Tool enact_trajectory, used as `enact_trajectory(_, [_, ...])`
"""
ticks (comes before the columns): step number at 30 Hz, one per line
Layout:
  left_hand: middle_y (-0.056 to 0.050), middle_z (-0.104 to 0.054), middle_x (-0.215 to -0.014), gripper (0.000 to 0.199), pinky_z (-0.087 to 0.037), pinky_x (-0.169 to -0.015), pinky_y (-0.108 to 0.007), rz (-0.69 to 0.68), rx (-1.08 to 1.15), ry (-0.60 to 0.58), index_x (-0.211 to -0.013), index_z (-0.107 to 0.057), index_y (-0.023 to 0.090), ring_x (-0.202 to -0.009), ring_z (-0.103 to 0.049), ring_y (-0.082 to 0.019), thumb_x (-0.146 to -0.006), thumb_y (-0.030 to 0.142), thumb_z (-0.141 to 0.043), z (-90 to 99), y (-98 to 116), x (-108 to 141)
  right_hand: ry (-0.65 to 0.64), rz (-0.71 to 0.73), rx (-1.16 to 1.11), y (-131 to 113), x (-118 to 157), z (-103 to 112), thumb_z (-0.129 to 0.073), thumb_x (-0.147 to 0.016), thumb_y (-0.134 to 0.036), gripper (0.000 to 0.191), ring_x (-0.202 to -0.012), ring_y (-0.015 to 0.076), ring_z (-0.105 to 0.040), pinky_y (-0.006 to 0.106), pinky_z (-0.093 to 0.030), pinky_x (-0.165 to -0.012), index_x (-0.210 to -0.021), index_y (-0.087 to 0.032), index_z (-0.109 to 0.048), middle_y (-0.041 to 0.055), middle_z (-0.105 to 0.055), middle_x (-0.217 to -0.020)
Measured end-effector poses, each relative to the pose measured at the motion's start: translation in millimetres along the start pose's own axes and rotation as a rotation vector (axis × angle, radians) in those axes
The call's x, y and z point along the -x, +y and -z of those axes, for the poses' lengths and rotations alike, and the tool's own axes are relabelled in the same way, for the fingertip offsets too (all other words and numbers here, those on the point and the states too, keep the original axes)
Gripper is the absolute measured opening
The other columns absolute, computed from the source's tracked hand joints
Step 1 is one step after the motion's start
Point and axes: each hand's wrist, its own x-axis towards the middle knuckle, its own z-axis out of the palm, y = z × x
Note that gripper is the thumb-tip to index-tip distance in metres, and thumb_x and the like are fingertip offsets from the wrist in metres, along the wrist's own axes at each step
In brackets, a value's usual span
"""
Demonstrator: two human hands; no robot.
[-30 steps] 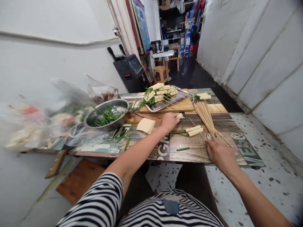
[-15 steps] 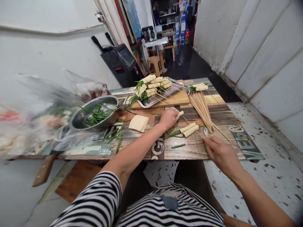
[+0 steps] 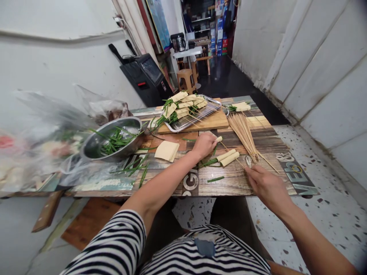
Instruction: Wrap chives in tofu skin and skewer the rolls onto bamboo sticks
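Observation:
My left hand [image 3: 205, 144] is closed on a pale tofu-skin roll [image 3: 218, 139], with a thin skewer reaching out of it to the lower right. My right hand [image 3: 262, 179] pinches the end of a skewer. Between the hands, two rolls with green stalks [image 3: 226, 157] lie side by side on the table. Left of my left hand is a stack of square tofu sheets [image 3: 166, 151]. A fan of bare skewers [image 3: 243, 133] lies beyond my right hand. Green stalks fill part of a metal bowl [image 3: 113, 139].
A metal tray [image 3: 183, 124] piled with skewered rolls rests on a wooden board [image 3: 213, 121]. Another rolled skewer group [image 3: 241, 106] lies at the back right. Plastic bags [image 3: 48, 130] crowd the left side. A knife handle [image 3: 48, 211] sticks out over the front edge.
The view has shifted slightly. Both hands keep nearly the same places and grips, and the rolls between them look the same.

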Motion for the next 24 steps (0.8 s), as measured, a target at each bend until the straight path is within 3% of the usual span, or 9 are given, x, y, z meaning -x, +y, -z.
enact_trajectory(5, [-0.008, -0.069, -0.082, 0.025, -0.042, -0.074, -0.028, -0.021, 0.017, -0.002, -0.081, -0.071, 0.014, -0.080, -0.060, -0.018, -0.091, 0.025, -0.051, -1.0, -1.3, -0.8, -0.041, 0.012, 0.012, 3.4, -4.5, 3.3, -0.035, -0.094, -0.024, 0.032, -0.059, 0.0120, -0.051, 0.027, -0.028, -0.051, -0.095, -0.019, -0.067, 0.0041, -0.061, -0.078])
enact_trajectory(12, [-0.008, -0.069, -0.080, 0.028, -0.043, -0.073, -0.029, -0.039, 0.051, 0.012, -0.080, -0.071, 0.015, -0.079, -0.061, -0.018, -0.092, 0.027, -0.050, -5.9, -5.5, -1.7, -0.074, 0.024, -0.030, 7.1, -4.8, 6.1, -0.036, -0.093, -0.021, 0.030, -0.064, 0.0118, -0.056, 0.025, -0.032, -0.053, -0.101, -0.018, -0.065, 0.0039, -0.060, -0.081])
enact_trajectory(24, [-0.009, -0.071, -0.085, 0.024, -0.045, -0.079, -0.030, -0.024, 0.062, -0.009, -0.080, -0.071, 0.015, -0.085, -0.063, -0.020, -0.090, 0.025, -0.052, -5.4, -6.2, -3.9, -0.011, 0.010, -0.032, 3.2, 6.0, -4.5, -0.036, -0.095, -0.024, 0.033, -0.067, 0.0134, -0.058, 0.026, -0.037, -0.055, -0.106, -0.015, -0.065, 0.0042, -0.061, -0.082])
